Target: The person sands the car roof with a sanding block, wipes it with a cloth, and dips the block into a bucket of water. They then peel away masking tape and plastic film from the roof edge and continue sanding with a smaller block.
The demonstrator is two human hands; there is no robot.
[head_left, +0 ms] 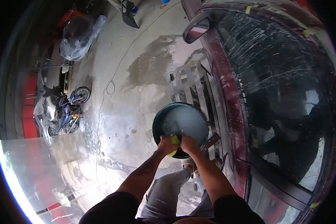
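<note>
A dark round bucket (156,121) of cloudy grey water stands low in front of me, before my feet. Both my hands are over its near side. My left hand (166,144) is closed around a yellow sponge (174,145), which shows between my two hands. Right beside it, my right hand (189,145) is closed at the near part of the bucket, its fingers curled down; what it holds, if anything, I cannot tell. A dark patch shows in the water just past my fingertips.
Along my right runs a dark red car (233,112) with a wet, streaked window (272,74) and a side mirror (197,30). A slatted wooden pallet (190,84) lies behind the bucket. Motorcycles (65,108) stand at left, and a thin cable (114,76) crosses the concrete floor.
</note>
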